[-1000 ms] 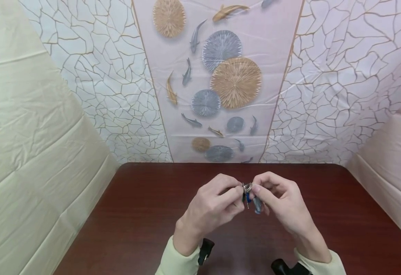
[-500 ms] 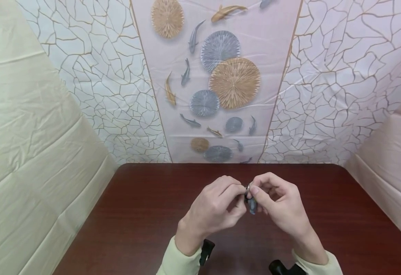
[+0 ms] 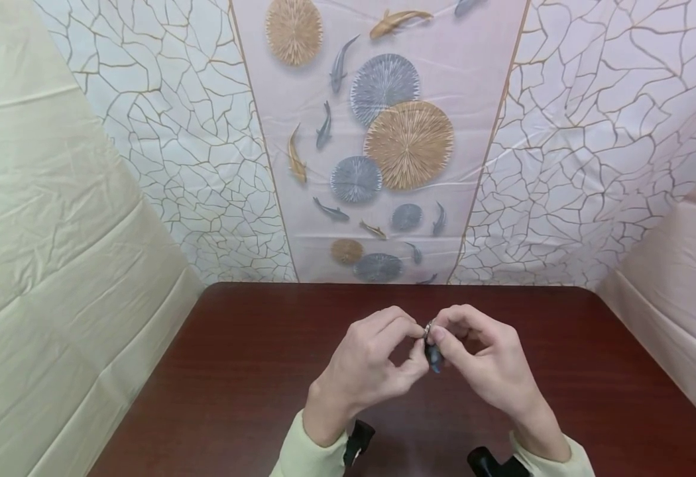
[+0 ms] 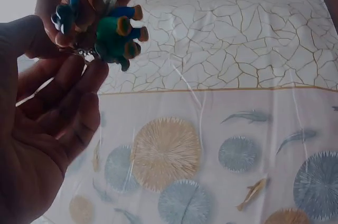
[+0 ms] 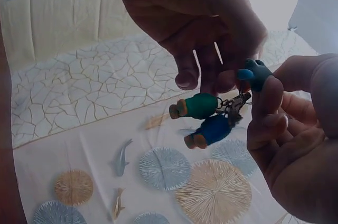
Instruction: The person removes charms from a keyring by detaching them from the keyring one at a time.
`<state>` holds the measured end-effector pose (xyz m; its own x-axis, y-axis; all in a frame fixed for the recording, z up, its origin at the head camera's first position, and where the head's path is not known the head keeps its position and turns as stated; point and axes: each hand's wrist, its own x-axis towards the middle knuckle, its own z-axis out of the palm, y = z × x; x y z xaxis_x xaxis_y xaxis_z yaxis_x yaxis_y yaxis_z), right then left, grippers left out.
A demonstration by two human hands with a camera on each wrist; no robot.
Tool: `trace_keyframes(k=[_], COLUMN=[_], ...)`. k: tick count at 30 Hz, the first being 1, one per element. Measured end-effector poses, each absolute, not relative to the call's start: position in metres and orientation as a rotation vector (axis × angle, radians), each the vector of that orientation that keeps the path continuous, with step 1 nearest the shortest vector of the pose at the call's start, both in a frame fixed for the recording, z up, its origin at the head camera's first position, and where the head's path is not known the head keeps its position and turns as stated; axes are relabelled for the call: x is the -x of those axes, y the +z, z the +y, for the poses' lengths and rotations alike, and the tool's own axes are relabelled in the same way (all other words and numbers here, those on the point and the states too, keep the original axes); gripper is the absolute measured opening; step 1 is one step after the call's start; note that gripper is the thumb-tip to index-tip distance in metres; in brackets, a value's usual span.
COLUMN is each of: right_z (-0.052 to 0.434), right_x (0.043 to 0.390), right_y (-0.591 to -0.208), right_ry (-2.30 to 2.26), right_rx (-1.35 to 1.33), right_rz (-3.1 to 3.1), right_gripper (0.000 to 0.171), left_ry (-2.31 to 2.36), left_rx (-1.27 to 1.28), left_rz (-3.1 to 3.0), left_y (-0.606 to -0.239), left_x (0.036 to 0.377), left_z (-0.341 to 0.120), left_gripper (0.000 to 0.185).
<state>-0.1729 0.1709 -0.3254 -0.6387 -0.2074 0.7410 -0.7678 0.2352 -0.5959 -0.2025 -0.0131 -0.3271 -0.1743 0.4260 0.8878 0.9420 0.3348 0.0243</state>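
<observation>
Head view showed two pale green sleeves [image 3: 303,457] at the bottom edge of the frame, and above them two hands meeting at lower centre over the dark red counter [image 3: 234,371]. The left hand [image 3: 372,364] and the right hand [image 3: 482,364] both pinched one small keychain [image 3: 431,344] between curled fingertips, held above the counter and not touching it. From the right wrist view, the keychain [image 5: 222,110] carried three small charms: one green [image 5: 198,106], one blue [image 5: 208,131], and one teal [image 5: 256,71] at the upper right, pressed against a right fingertip. In the left wrist view the same cluster [image 4: 113,31] hung at the upper left. Farther back, the backdrop [image 3: 384,132] bore round discs and fish.
</observation>
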Motion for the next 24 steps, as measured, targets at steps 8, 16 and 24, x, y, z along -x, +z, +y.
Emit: trace_keyframes(k=[8,16,24], right_z=[0.1653,0.1697,0.1632], right_x=[0.1740,0.1730,0.1726], right_y=[-0.3285,-0.3271,-0.3274], right_ry=[1.378,1.343,1.366], right_rx=[-0.987,-0.813,-0.971], right_rz=[-1.905,-1.947,-1.847], right_gripper=[0.030,0.026,0.028], left_ry=[-0.872,-0.825,-0.818], left_rx=[1.158,1.167,1.110], left_rz=[-1.853,-1.728,-1.716], left_y=[-0.3285,-0.3251,-0.3278], left_x=[0.2002,0.2020,0.2016], left_z=[-0.0130,-0.0116,-0.0078], left_gripper=[0.011,0.015,0.018])
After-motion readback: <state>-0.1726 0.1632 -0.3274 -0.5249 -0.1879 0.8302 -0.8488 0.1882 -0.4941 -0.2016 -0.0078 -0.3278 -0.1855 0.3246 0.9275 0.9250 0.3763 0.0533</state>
